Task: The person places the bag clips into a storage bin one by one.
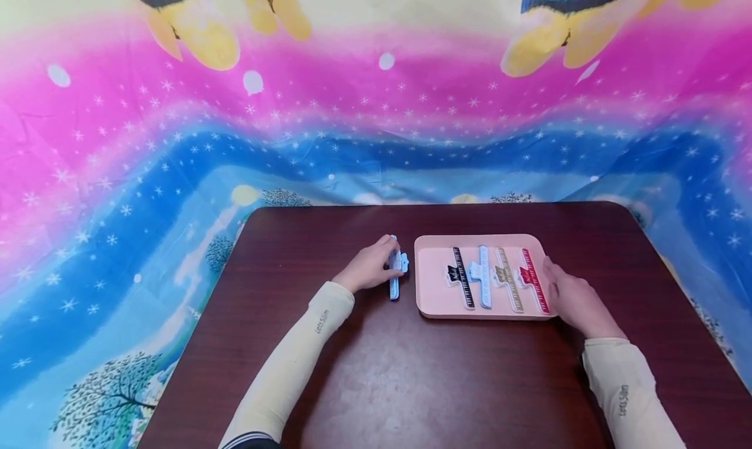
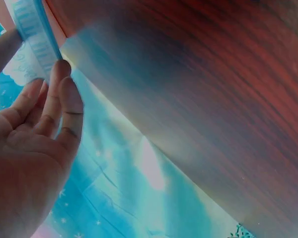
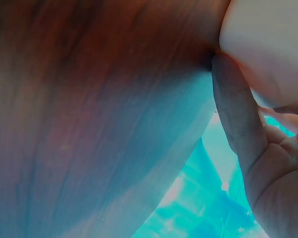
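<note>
My left hand [image 1: 370, 266] pinches a light-blue long-bar clip [image 1: 395, 286] at the left of the tray, thumb on the near side and fingers on the far side. In the left wrist view the clip [image 2: 37, 37] shows a piano-key pattern along its bar. My right hand [image 1: 578, 300] holds the right side of the pink tray [image 1: 431, 305], its thumb [image 3: 233, 99] along the outer wall. In the tray lie a black clip [image 1: 463, 276], another light-blue clip [image 1: 484, 276], a gold clip [image 1: 510, 282] and a red clip [image 1: 533, 279], side by side.
The tray stands on a dark brown wooden table [image 1: 376, 377] with rounded far corners. Behind and beside the table hangs a colourful printed cloth [image 1: 352, 152] with snowflakes and trees.
</note>
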The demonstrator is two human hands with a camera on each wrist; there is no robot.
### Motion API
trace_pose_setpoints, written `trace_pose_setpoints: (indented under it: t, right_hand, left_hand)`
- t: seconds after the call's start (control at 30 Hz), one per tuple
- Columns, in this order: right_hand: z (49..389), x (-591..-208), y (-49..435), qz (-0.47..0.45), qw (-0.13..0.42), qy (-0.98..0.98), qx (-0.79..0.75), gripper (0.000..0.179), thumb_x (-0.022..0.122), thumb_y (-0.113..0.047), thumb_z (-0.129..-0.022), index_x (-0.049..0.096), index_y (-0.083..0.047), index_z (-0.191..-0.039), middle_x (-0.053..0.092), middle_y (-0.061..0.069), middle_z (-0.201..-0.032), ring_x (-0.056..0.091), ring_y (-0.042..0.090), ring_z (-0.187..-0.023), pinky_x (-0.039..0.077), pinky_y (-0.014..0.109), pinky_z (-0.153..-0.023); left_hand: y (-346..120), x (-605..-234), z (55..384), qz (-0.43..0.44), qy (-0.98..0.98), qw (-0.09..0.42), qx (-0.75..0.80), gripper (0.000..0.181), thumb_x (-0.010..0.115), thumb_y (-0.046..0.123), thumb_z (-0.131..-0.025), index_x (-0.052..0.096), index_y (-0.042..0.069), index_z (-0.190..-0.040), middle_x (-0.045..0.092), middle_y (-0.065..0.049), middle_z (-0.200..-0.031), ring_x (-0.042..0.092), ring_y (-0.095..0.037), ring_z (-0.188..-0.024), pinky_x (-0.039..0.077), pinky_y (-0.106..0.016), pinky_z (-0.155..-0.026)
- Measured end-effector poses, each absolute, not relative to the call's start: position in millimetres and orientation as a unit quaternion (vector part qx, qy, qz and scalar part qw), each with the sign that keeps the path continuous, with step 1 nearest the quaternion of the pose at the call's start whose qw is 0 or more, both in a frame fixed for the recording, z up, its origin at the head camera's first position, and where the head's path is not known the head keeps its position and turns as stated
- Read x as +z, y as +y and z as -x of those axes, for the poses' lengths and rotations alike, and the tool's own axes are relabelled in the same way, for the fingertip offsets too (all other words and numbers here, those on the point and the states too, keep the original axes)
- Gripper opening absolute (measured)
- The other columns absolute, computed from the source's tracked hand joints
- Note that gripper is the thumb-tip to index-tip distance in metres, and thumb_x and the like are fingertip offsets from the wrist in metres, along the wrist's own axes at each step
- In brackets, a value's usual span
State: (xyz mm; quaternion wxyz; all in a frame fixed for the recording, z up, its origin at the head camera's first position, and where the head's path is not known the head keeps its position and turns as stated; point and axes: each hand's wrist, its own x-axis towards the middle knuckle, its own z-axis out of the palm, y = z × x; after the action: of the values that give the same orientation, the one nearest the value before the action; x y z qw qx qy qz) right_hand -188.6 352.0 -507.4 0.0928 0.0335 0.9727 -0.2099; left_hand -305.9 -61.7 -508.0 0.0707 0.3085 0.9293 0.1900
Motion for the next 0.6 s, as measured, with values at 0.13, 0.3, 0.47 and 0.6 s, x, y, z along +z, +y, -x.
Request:
trace_pose_setpoints:
  t: [0.13,0.3,0.47,0.6]
  right_hand:
    - [189.3,-508.1,351.5,-0.026,0.089,0.973,-0.21,0.068,0.049,-0.02,-0.109,0.014,0.001,-0.163,0.037,0.044,-0.149,0.046,0.061,-0.128,0.038,0.074,-0.106]
    - [190.5,-508.0,352.9,-0.011,0.07,0.976,-0.208,0.066,0.05,-0.014,-0.107,0.017,0.002,-0.162,0.038,0.043,-0.149,0.047,0.061,-0.128,0.039,0.074,-0.106]
    - [191.1,-508.4,353.6,-0.017,0.083,0.974,-0.212,0.068,0.05,-0.016,-0.107,0.014,0.0,-0.163,0.036,0.043,-0.151,0.045,0.061,-0.13,0.038,0.074,-0.107]
    - [190.4,-511.1,354.4,-0.014,0.075,0.975,-0.21,0.066,0.049,-0.015,-0.107,0.017,0.001,-0.163,0.038,0.043,-0.149,0.047,0.061,-0.128,0.039,0.074,-0.105]
  left_hand:
    - [-63.7,-504.0,306.8,-0.317,0.923,0.061,0.211,0.048,0.08,0.029,-0.093,0.056,0.008,-0.13,0.055,-0.003,-0.128,0.067,-0.011,-0.091,0.057,-0.029,-0.084]
    - [-64.7,-501.2,308.0,-0.322,0.919,0.044,0.222,0.045,0.083,0.028,-0.09,0.059,0.009,-0.124,0.054,-0.003,-0.141,0.065,-0.008,-0.088,0.055,-0.027,-0.08]
    - [-66.1,-500.9,306.6,-0.306,0.92,0.039,0.24,0.044,0.082,0.028,-0.09,0.059,0.01,-0.122,0.06,-0.001,-0.122,0.064,-0.009,-0.085,0.055,-0.025,-0.077]
    - [-68.5,-499.7,305.7,-0.284,0.92,0.038,0.269,0.04,0.081,0.028,-0.091,0.054,0.014,-0.117,0.063,0.002,-0.098,0.064,-0.009,-0.079,0.054,-0.025,-0.073]
